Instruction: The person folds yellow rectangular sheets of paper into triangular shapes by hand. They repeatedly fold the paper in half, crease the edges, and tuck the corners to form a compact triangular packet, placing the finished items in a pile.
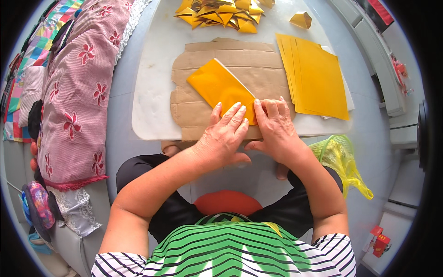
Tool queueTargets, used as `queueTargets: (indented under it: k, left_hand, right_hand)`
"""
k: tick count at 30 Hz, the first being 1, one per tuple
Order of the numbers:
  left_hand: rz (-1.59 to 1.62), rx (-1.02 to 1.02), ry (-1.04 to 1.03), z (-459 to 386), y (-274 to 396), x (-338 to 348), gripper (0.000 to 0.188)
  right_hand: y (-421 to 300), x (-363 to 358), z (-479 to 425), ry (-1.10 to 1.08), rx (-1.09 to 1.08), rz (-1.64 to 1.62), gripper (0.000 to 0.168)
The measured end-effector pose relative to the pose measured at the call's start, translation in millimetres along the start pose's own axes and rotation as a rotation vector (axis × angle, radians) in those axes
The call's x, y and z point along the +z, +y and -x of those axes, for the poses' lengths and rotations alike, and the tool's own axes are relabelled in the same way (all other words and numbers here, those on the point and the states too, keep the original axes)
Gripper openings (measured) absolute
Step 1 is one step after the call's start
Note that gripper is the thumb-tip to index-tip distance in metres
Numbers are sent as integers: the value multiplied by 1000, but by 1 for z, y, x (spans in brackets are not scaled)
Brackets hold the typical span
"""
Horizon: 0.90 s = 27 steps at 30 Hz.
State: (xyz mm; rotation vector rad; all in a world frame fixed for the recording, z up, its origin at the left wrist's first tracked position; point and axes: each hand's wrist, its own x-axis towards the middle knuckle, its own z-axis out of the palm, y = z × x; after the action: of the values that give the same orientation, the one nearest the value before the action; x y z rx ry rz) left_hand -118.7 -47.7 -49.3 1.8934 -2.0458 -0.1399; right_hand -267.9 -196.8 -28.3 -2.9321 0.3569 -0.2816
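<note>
A folded sheet of golden-yellow paper lies slanted on a flattened piece of brown cardboard, with a thin white edge along its upper right side. My left hand rests flat on the paper's lower part, fingers extended. At the paper's right corner, the index fingertip of my right hand presses down, its other fingers curled on the cardboard. Right of the cardboard is a fanned stack of flat golden-yellow sheets. Folded gold paper pieces are heaped at the far side, and one single folded piece sits apart.
Everything lies on a white table with rounded corners. Below its near right edge stands a green plastic basket lined with a yellow plastic bag. A sofa with a pink floral cover runs along the left. Cabinets line the right.
</note>
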Motion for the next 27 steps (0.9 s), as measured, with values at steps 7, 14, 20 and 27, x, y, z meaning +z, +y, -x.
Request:
queueTargets:
  k: [7,14,20,27]
  left_hand:
    - [236,98,12,-4,-33,-12,47]
    - [359,106,85,-9,-39,-13,32]
    - [599,-320,388,-7,1,-20,18]
    - [1469,-932,14,-10,17,-27,41]
  right_hand:
    - [12,2,29,162,-227,21,58]
    - [13,-1,35,217,-356,23,40]
    - [15,-6,36,243,-392,-7,36]
    - [-2,-3,26,408,-392,-36,39]
